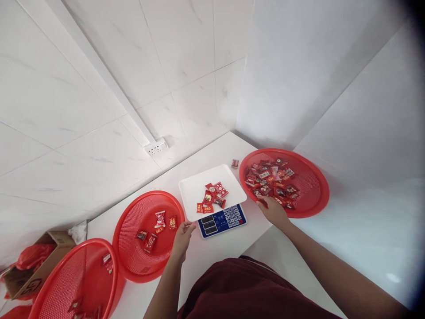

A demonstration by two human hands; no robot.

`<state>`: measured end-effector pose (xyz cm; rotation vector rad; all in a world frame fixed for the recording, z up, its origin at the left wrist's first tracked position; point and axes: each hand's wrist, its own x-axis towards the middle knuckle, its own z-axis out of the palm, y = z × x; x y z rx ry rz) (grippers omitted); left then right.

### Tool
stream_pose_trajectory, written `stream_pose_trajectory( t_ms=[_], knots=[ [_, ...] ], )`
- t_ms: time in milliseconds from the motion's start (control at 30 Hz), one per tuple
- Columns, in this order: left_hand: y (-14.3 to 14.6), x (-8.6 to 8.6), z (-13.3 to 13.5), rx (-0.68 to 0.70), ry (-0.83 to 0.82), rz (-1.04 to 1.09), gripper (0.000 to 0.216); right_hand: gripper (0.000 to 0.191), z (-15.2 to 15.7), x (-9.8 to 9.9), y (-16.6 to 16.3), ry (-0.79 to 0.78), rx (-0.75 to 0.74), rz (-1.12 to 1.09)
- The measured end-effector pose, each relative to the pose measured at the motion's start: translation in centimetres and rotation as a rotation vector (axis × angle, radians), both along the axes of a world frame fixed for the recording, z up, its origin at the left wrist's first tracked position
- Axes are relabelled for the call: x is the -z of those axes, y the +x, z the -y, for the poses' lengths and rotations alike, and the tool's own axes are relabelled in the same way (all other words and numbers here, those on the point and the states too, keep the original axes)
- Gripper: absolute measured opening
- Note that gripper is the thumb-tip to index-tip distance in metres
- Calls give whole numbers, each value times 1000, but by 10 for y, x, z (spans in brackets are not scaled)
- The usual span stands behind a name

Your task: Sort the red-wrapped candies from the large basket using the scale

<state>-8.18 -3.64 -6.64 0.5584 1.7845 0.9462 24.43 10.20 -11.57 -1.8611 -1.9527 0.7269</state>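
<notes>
At the front left corner of the scale's white tray (pixel 191 186), my left hand (pixel 182 239) has its fingers curled and the thumb close to them. What it pinches, if anything, is too small to make out. Several red-wrapped candies (pixel 212 195) lie on the tray, above the blue keypad panel of the digital scale (pixel 221 221). My right hand (pixel 274 212) is at the near left rim of the right red basket (pixel 320 195), fingers over the rim and thumb outside, apparently gripping it. Many wrapped candies (pixel 270 177) fill that basket's left part; the fingertips are partly hidden.
Left of the scale stands a middle red basket (pixel 128 221) with several candies. Another red basket (pixel 53 292) is farther left, beside a cardboard box (pixel 61 248) holding red bags. One candy (pixel 235 163) lies on the white table (pixel 229 146) behind the tray. Walls border the table.
</notes>
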Motion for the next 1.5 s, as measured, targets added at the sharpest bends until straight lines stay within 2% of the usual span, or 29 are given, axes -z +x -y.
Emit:
stream_pose_trajectory(
  t_ms=[200, 500, 733, 833, 933, 1200, 1400, 1500],
  knots=[
    [4, 0, -19, 60, 23, -64, 36, 32, 1, 5, 0, 36, -23, 21],
    [17, -1, -67, 289, 82, -502, 22, 34, 1, 7, 1, 30, -54, 56],
    [28, 0, -81, 477, 91, -704, 39, 32, 0, 8, 1, 13, -36, 59],
    [31, 3, -83, 568, 56, -821, 54, 33, 0, 9, 1, 24, -41, 64],
    [32, 4, -85, 632, -9, -919, 55, 33, 0, 10, 0, 29, -37, 66],
    [33, 5, -94, 579, -49, -859, 32, 34, 0, 12, 1, 22, -56, 84],
    [22, 14, -99, 441, -54, -763, 5, 34, 0, 16, 1, 49, -42, 80],
    [15, 16, -99, 358, -58, -702, 8, 33, -1, 18, 2, 57, -34, 72]
  ],
)
